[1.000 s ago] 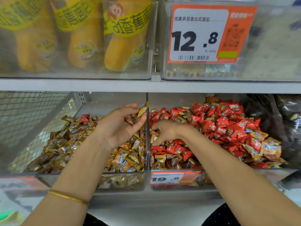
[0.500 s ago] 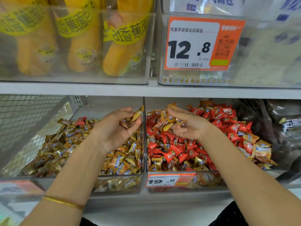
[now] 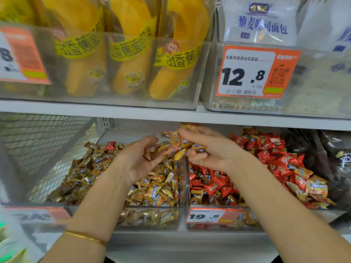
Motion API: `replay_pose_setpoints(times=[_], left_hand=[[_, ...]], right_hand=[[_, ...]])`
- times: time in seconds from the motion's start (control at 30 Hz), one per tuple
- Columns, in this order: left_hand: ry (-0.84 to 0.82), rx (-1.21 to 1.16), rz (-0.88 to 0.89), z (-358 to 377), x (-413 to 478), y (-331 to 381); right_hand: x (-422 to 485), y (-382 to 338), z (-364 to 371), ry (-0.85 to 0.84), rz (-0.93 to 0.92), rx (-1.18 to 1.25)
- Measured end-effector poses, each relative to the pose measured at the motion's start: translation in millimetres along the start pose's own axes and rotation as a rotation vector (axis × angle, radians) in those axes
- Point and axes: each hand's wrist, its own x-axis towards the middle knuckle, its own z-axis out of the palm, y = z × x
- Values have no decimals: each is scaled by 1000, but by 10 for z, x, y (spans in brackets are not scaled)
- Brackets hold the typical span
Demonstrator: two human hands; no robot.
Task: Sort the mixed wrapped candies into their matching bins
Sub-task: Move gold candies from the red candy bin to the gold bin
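Fingers (image 3: 190,132) of right hand (image 3: 214,151), left hand (image 3: 135,161) hold gold candies (image 3: 177,146)

Gold candies (image 3: 155,192) fill the left bin (image 3: 133,218), one red stray (image 3: 110,144) atop; red candies (image 3: 275,149) fill the right bin (image 3: 209,225), gold ones (image 3: 315,186) mixed in; a held handful (image 3: 176,147) looks gold.

Upper shelf (image 3: 95,111): is carrying two clear bins side by side.
Upper left bin (image 3: 171,103): is holding upright banana bread packs (image 3: 133,54).
Upper right bin (image 3: 322,82): is holding white bread bags (image 3: 260,21) and showing a 12.8 tag (image 3: 254,73).
Lower shelf (image 3: 190,247): is carrying two clear bins that are touching each other.
Left bin (image 3: 148,217): is holding gold-wrapped candies (image 3: 159,192), with one red one lying at the back.
Right bin (image 3: 247,219): is holding red-wrapped candies (image 3: 275,154) mixed with gold ones, and bearing a 19.8 tag (image 3: 207,216).
Far right: dark packets (image 3: 334,149) are sitting beside the right bin.
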Motion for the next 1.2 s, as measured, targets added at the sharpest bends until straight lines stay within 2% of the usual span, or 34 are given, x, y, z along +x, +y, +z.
replay_pose_setpoints(times=[0.13, 0.27, 0.57, 0.67, 0.77, 0.83, 0.9, 1.0, 1.07, 1.2], left_hand=[[35, 32, 38, -288, 35, 181], [74, 168, 144, -487, 38, 303], [84, 265, 358, -424, 23, 247], [46, 581, 448, -208, -40, 15], [-59, 935, 600, 66, -64, -267], [-82, 1084, 700, 172, -9, -385], [-73, 1152, 729, 201, 55, -420], [-97, 1098, 721, 252, 110, -466], [-32, 1050, 721, 249, 169, -401], [355, 1079, 650, -259, 637, 24]], right_hand=[[371, 41, 483, 84, 38, -539], [508, -7, 607, 34, 114, -681], [80, 12, 88, 223, -160, -439], [-34, 36, -107, 299, -202, -377], [-17, 79, -246, 369, -215, -326], [1, 120, -322, 388, -205, -318], [-2, 149, -383, 396, -185, -334], [-30, 174, -447, 402, -168, -350], [-31, 184, -450, 412, -179, -385], [68, 170, -264, 387, -301, -476]])
